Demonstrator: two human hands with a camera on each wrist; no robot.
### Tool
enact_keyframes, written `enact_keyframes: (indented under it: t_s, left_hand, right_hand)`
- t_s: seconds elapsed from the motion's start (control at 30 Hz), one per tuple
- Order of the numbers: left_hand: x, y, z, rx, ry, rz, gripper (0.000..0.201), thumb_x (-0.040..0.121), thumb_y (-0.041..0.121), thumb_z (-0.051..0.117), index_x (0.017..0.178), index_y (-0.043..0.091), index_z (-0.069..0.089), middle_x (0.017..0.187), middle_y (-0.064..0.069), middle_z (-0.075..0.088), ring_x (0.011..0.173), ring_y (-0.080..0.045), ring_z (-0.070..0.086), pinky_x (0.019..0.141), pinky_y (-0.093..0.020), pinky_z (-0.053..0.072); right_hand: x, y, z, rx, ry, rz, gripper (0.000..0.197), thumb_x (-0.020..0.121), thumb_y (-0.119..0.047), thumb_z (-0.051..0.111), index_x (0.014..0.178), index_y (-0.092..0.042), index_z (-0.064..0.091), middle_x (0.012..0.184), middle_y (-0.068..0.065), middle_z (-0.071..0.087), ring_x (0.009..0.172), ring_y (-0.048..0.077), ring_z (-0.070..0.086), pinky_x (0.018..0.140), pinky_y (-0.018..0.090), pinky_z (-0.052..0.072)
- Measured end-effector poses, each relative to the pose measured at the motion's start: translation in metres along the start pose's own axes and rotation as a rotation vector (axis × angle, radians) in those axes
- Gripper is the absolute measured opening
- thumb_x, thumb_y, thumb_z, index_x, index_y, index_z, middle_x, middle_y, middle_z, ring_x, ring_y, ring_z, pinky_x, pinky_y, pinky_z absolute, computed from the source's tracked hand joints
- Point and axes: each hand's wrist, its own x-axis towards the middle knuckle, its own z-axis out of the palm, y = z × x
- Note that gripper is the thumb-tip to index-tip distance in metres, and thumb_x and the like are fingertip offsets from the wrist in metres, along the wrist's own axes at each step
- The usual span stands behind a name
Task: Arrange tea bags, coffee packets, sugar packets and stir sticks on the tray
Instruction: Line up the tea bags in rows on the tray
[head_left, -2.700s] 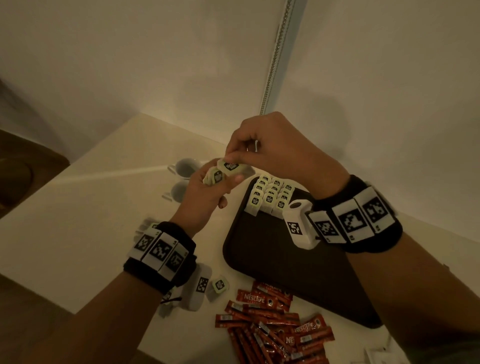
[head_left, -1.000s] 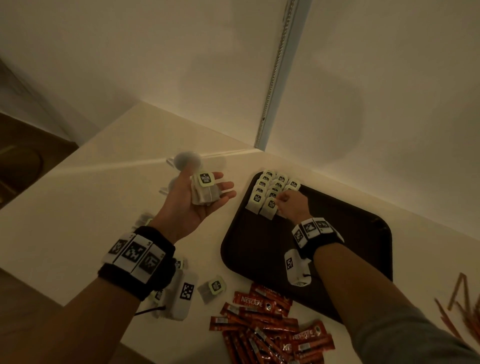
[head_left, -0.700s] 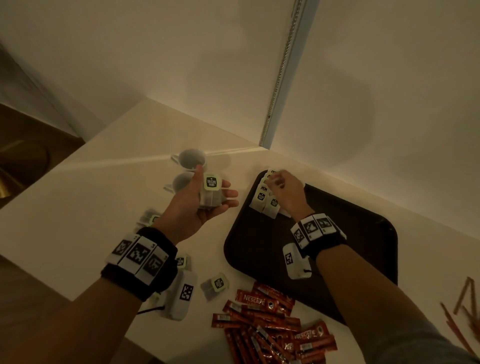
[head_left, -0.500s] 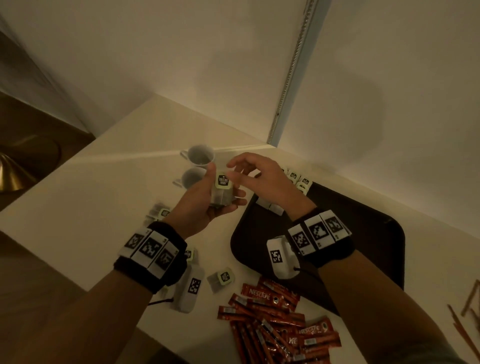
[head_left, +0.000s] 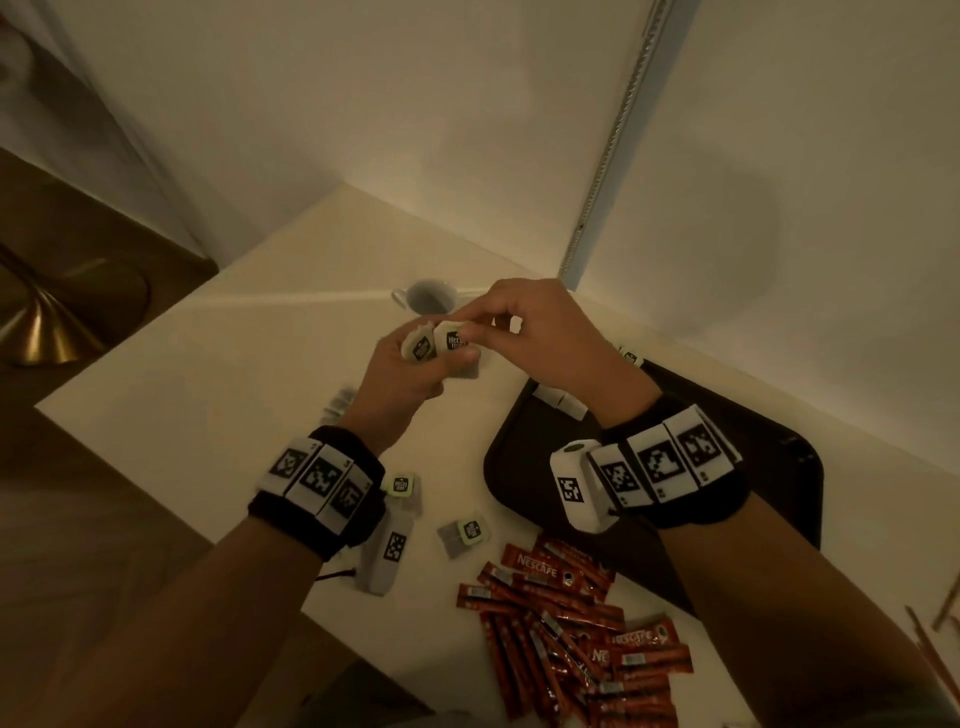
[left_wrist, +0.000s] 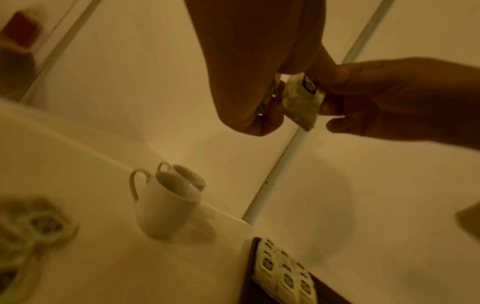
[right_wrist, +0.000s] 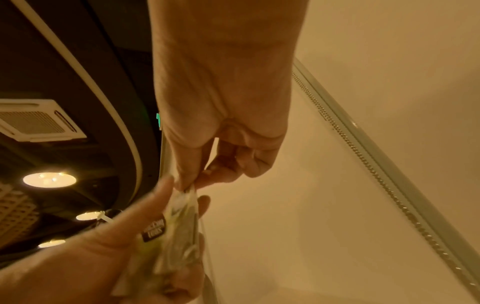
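Note:
My left hand (head_left: 410, 374) holds a small stack of pale tea bags (head_left: 423, 347) above the table, left of the dark tray (head_left: 524, 467). My right hand (head_left: 514, 327) pinches the top edge of one tea bag (head_left: 454, 338) (left_wrist: 301, 98) (right_wrist: 182, 207) from that stack. Rows of tea bags (left_wrist: 283, 269) (head_left: 563, 402) lie in the tray's far left corner, mostly hidden behind my right wrist in the head view. Red coffee packets (head_left: 576, 623) lie in a loose heap on the table in front of the tray. Brown stir sticks (head_left: 935, 639) show at the right edge.
Two white cups (left_wrist: 166, 203) (head_left: 428, 296) stand on the table left of the tray, near the wall. Loose tea bags (head_left: 465, 532) (head_left: 400, 486) lie on the table under my left wrist. The table's left edge drops to a wooden floor with a brass base (head_left: 47, 322).
My right hand left the tea bag rows on the tray, rose to my left hand and now pinches a tea bag from the stack. The left hand stayed roughly in place.

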Motion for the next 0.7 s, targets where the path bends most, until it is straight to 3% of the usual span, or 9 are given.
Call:
enact_keyframes:
  t_s: [0.07, 0.13, 0.23, 0.33, 0.47, 0.6, 0.7]
  left_hand:
    - [0.001, 0.002, -0.002, 0.058, -0.032, 0.035, 0.022, 0.066, 0.021, 0.079, 0.082, 0.014, 0.066, 0.070, -0.007, 0.060, 0.061, -0.012, 0.053, 0.046, -0.019, 0.032]
    - [0.000, 0.004, -0.004, 0.066, -0.068, 0.046, 0.025, 0.063, 0.027, 0.080, 0.082, 0.015, 0.069, 0.077, -0.017, 0.061, 0.063, -0.019, 0.048, 0.047, -0.021, 0.031]
    - [-0.002, 0.004, -0.004, -0.007, -0.110, 0.043, 0.022, 0.064, 0.023, 0.079, 0.083, 0.022, 0.070, 0.077, -0.009, 0.060, 0.064, -0.018, 0.046, 0.046, -0.019, 0.032]
    - [-0.002, 0.005, -0.001, -0.039, -0.084, 0.034, 0.013, 0.061, 0.027, 0.077, 0.072, 0.027, 0.070, 0.065, 0.002, 0.054, 0.055, -0.007, 0.039, 0.045, -0.018, 0.028]
    - [-0.002, 0.005, 0.000, 0.024, -0.084, 0.037, 0.015, 0.058, 0.026, 0.078, 0.067, 0.023, 0.066, 0.067, -0.008, 0.048, 0.052, -0.009, 0.036, 0.044, -0.019, 0.028]
    - [-0.003, 0.008, -0.001, -0.010, -0.128, 0.044, 0.018, 0.061, 0.022, 0.078, 0.075, 0.030, 0.069, 0.066, 0.002, 0.051, 0.054, -0.007, 0.036, 0.044, -0.019, 0.028]
    - [-0.002, 0.007, 0.000, 0.022, -0.107, 0.048, 0.016, 0.066, 0.017, 0.079, 0.075, 0.018, 0.066, 0.067, -0.010, 0.045, 0.053, -0.009, 0.034, 0.044, -0.019, 0.028]
  right_hand:
    - [-0.001, -0.007, -0.003, -0.009, -0.013, 0.003, 0.014, 0.083, -0.018, 0.070, 0.096, -0.015, 0.073, 0.075, -0.006, 0.063, 0.063, 0.002, 0.052, 0.064, 0.015, 0.042]
    - [0.000, -0.013, -0.006, -0.017, -0.022, 0.002, 0.011, 0.081, -0.018, 0.071, 0.092, -0.014, 0.072, 0.070, -0.011, 0.062, 0.060, 0.001, 0.052, 0.061, 0.013, 0.042]
    - [0.003, -0.019, -0.010, -0.015, -0.026, -0.002, 0.010, 0.080, -0.018, 0.072, 0.089, -0.015, 0.074, 0.067, -0.018, 0.058, 0.060, -0.003, 0.054, 0.059, 0.008, 0.041]
    - [0.004, -0.024, -0.013, 0.005, -0.040, -0.001, 0.010, 0.080, -0.017, 0.073, 0.089, -0.014, 0.075, 0.069, -0.016, 0.061, 0.062, -0.006, 0.055, 0.060, 0.008, 0.041]
    - [0.004, -0.027, -0.015, 0.038, -0.057, 0.000, 0.009, 0.081, -0.017, 0.072, 0.089, -0.012, 0.074, 0.071, -0.009, 0.064, 0.063, -0.001, 0.054, 0.061, 0.011, 0.042]
    - [0.001, -0.025, -0.017, 0.083, -0.053, 0.028, 0.008, 0.082, -0.017, 0.072, 0.089, -0.015, 0.073, 0.070, -0.009, 0.063, 0.063, 0.003, 0.052, 0.062, 0.016, 0.043]
    - [-0.001, -0.024, -0.015, 0.106, -0.058, 0.044, 0.008, 0.082, -0.017, 0.072, 0.089, -0.014, 0.072, 0.071, -0.008, 0.063, 0.065, 0.006, 0.053, 0.063, 0.019, 0.044]
